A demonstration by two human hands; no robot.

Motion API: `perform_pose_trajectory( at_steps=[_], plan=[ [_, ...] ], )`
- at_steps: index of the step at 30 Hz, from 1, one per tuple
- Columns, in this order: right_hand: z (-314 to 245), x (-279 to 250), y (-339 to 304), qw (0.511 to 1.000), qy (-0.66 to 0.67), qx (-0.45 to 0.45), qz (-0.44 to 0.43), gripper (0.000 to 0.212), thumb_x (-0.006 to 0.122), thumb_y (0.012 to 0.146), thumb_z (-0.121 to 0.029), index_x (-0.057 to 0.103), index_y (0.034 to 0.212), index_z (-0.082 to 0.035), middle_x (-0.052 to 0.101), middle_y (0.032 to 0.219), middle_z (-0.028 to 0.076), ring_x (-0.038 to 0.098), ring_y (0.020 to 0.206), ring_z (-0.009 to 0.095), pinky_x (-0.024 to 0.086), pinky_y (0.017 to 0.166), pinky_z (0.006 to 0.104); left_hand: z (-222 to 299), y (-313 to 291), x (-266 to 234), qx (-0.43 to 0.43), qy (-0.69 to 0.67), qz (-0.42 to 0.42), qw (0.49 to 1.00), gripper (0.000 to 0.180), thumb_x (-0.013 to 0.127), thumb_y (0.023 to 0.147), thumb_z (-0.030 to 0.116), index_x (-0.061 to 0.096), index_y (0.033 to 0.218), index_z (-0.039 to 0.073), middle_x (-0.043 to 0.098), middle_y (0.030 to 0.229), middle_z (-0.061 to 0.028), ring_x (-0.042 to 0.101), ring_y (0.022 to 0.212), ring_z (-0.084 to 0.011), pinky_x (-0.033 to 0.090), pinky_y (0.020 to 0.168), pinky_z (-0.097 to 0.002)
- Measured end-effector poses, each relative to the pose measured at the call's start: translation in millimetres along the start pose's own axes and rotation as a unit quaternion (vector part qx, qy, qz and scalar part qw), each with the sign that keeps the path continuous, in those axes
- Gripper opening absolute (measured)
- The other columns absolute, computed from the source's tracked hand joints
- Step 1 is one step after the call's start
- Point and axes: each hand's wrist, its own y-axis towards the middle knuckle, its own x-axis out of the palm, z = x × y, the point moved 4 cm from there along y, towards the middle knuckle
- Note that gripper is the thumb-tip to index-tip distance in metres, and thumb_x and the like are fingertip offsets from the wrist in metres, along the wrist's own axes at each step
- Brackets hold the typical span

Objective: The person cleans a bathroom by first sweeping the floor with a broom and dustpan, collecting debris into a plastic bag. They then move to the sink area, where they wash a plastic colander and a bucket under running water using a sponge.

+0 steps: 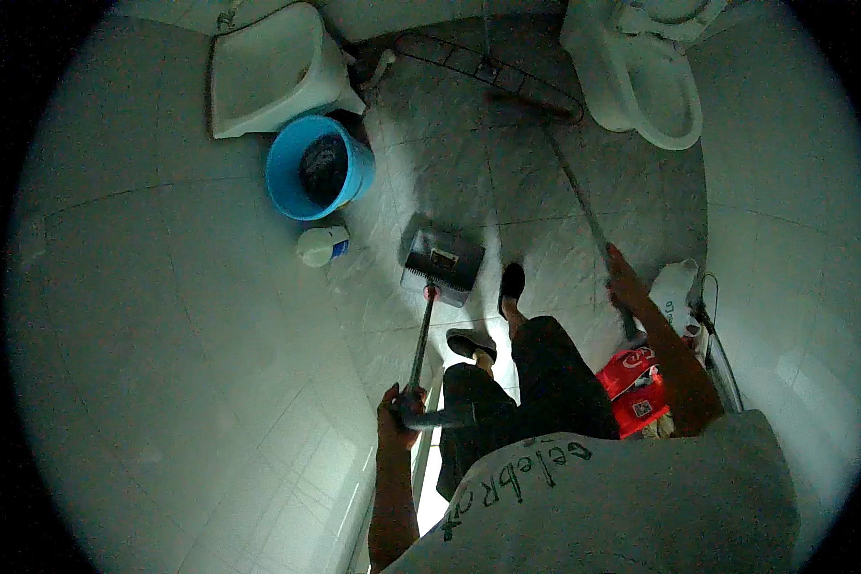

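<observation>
My left hand (399, 413) is wrapped round the grip of a long-handled dustpan. The pan (445, 266), grey with a dark toothed part, rests on the tiles ahead of my feet. My right hand (626, 282) grips the long dark handle of a broom (578, 189). That handle slants away from me, and its dark head (534, 105) lies on the floor at the far side, against a long wire mop frame (488, 69). Dim light hides the bristles and anything small on the tiles.
A blue bucket (279, 177) with something dark inside stands left, below a white basin (268, 72). Beside it sits a pale jug (318, 246). A white toilet (655, 86) is far right. Red bags (638, 392) and a white bag (673, 290) lie by the right wall.
</observation>
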Motion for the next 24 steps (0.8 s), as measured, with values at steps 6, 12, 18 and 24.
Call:
perform_pose_trajectory(
  at_steps=[6, 12, 18, 24],
  plan=[
    [74.2, 130.7, -16.4, 0.841, -0.510, -0.183, -0.002, 0.043, 0.042, 0.098, -0.033, 0.038, 0.132, -0.007, 0.060, 0.081, 0.006, 0.052, 0.050, 0.018, 0.048, 0.049, 0.0325, -8.8, 18.6, -22.3, 0.086, 0.008, 0.045, 0.995, 0.037, 0.058, 0.088, 0.020, 0.042, 0.098, -0.012, 0.052, 0.069, -0.0144, 0.059, 0.061, -0.0280, 0.054, 0.056, -0.0359],
    [171.7, 103.0, -168.7, 0.868, -0.436, -0.178, -0.160, 0.048, 0.048, 0.094, -0.032, 0.044, 0.127, 0.004, 0.064, 0.088, 0.012, 0.061, 0.057, 0.025, 0.053, 0.055, 0.0356, -3.0, 8.5, -3.2, -0.017, -0.008, 0.024, 1.000, 0.041, 0.056, 0.087, 0.024, 0.044, 0.101, -0.013, 0.058, 0.085, -0.0232, 0.062, 0.066, -0.0267, 0.059, 0.058, -0.0321],
    [166.2, 60.1, -201.7, 0.768, -0.450, -0.444, -0.105, 0.065, 0.059, 0.084, -0.019, 0.031, 0.141, -0.004, 0.065, 0.093, 0.012, 0.064, 0.073, 0.021, 0.054, 0.067, 0.0352, 38.5, 10.7, -27.9, -0.005, 0.070, -0.017, 0.997, 0.037, 0.057, 0.088, 0.027, 0.048, 0.092, -0.008, 0.059, 0.087, -0.0239, 0.062, 0.070, -0.0277, 0.058, 0.058, -0.0313],
    [116.8, 23.8, -109.8, 0.993, -0.090, -0.069, 0.040, 0.052, 0.051, 0.094, -0.025, 0.032, 0.142, -0.025, 0.053, 0.069, 0.006, 0.052, 0.052, 0.015, 0.045, 0.041, 0.0317, 26.2, -12.9, -87.4, 0.003, 0.111, -0.053, 0.992, 0.023, 0.065, 0.083, 0.022, 0.051, 0.085, 0.004, 0.057, 0.081, -0.0210, 0.060, 0.065, -0.0255, 0.055, 0.055, -0.0333]
  ],
)
